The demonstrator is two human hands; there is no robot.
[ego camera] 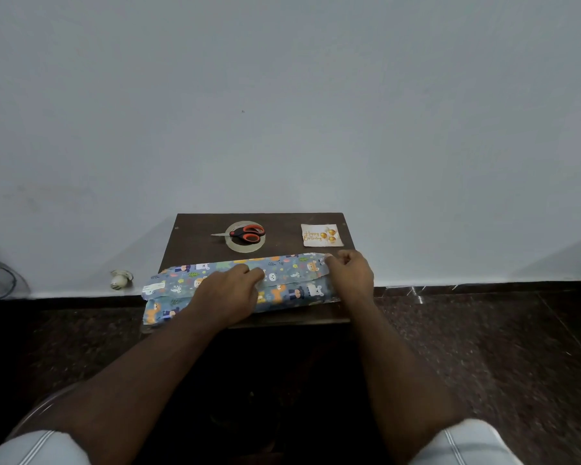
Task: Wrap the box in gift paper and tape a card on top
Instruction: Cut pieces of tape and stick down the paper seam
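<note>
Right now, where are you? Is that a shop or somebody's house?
Probably a room in a home, not a shop. A small wooden table stands against a plain wall on a dark speckled stone floor, and a person sits at it folding gift paper, with only scissors and a birthday card laid out.

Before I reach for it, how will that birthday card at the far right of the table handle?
The card lies flat and thin on the table, so it is probably light and hard to lift by an edge. It likely slides if pushed, and may bend.
</note>
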